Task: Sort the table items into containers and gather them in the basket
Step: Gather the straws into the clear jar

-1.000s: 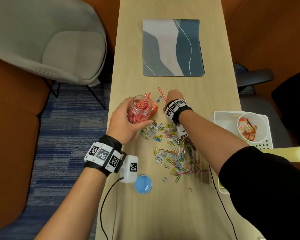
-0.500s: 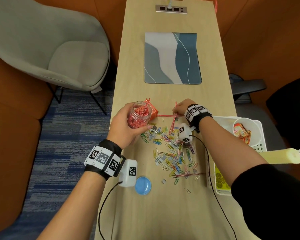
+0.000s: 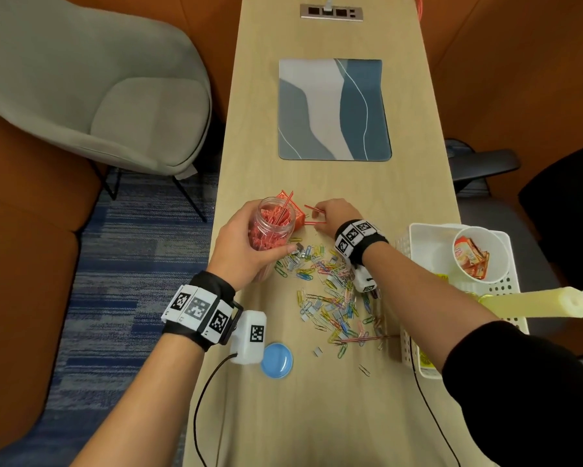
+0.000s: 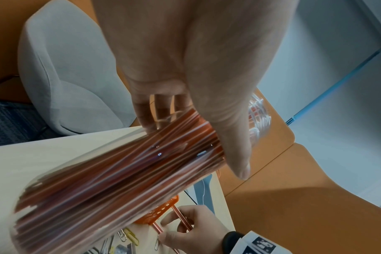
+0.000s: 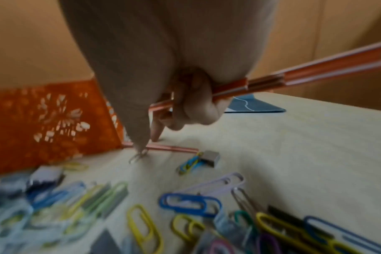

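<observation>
the clear plastic jar of red sticks (image 3: pixel 272 227), held tilted at the table's left edge by the curled left hand (image 3: pixel 241 244), could be spilled while another loose stick (image 5: pixel 174 148) is pinched by the right hand (image 3: pixel 333 215), already holding several.

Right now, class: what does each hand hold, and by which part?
The left hand grips the clear jar of red sticks round its body. The right hand holds red sticks near one end, curled in its fingers.
</observation>
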